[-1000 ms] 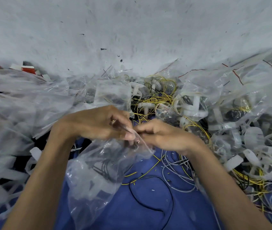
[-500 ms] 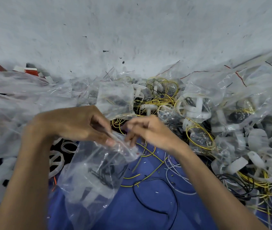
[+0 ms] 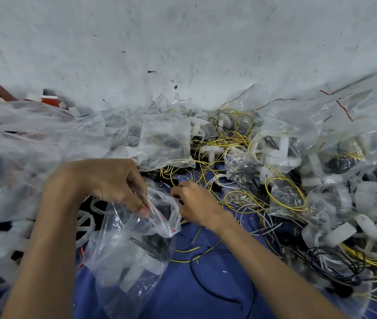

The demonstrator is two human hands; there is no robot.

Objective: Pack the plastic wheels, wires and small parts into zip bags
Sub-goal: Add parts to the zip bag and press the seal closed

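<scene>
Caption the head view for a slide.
Left hand and right hand grip the mouth of a part-filled clear zip bag over blue cloth amid loose yellow wires.

A pale grey surface (image 3: 182, 42), scuffed and flecked with dark marks, fills the upper half. A blue cloth (image 3: 205, 300) lies below it. Red-and-white boxes (image 3: 49, 100) sit far left.
</scene>
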